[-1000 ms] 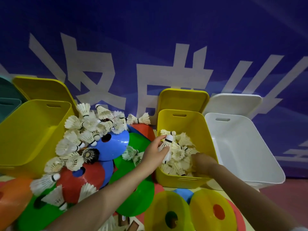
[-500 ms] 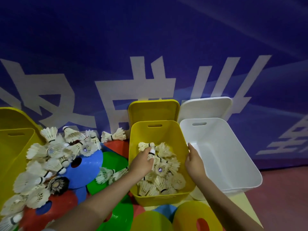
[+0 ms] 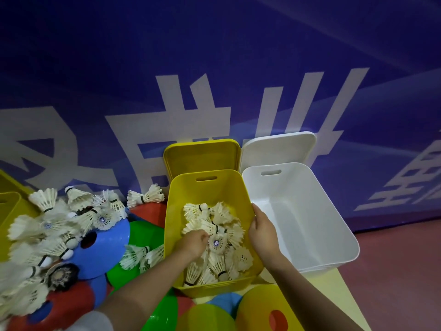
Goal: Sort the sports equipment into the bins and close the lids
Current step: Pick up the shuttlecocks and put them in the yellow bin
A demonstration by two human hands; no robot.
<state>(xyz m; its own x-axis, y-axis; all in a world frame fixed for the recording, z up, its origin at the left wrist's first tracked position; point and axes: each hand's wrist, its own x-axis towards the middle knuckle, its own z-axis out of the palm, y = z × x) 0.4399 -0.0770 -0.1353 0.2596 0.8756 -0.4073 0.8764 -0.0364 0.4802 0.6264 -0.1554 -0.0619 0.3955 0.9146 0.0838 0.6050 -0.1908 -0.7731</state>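
1. Left hand [image 3: 192, 243] is down in the yellow bin [image 3: 191, 211], fingers curled among the shuttlecocks [image 3: 214, 235]; whether it grips one, cannot tell.
2. Right hand [image 3: 263, 231] grips the bin's right wall.
3. Top shuttlecock [image 3: 196, 209] lies crosswise, cork pointing right.

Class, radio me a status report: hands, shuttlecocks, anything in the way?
Left hand inside yellow bin, on the shuttlecocks. Right hand holds bin's right wall. Big pile unsorted atop cones; lids off.

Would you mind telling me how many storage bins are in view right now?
3. A yellow plastic bin holding shuttlecocks sits at centre, an empty white plastic bin stands beside it on the right, and another yellow bin is cut off at the left edge. Others may lie outside the frame.
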